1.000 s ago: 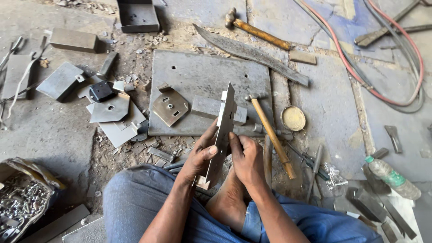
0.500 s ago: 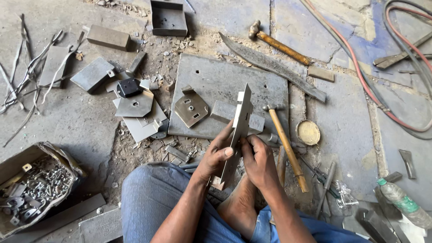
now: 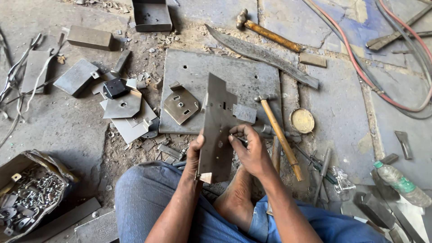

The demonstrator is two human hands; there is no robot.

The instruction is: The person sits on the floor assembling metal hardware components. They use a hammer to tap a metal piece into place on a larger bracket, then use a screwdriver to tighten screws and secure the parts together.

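Observation:
I hold a long flat grey metal plate upright in front of my knees, its broad face turned toward me. My left hand grips its lower left edge. My right hand presses fingertips against the plate's right edge near the middle and pinches something thin and dark that I cannot make out. Just behind the plate lies a thick grey steel slab with a smaller cut plate on it. A wooden-handled hammer lies right of my right hand.
A stack of cut metal pieces lies left of the slab. A box of small metal parts sits at the lower left. A long blade, second hammer, red and grey hoses, round tin lid and plastic bottle are around.
The plate has turned from edge-on to showing its broad face. The view has shifted, with the floor things sliding rightward and down in the picture. Both hands stay on the plate.

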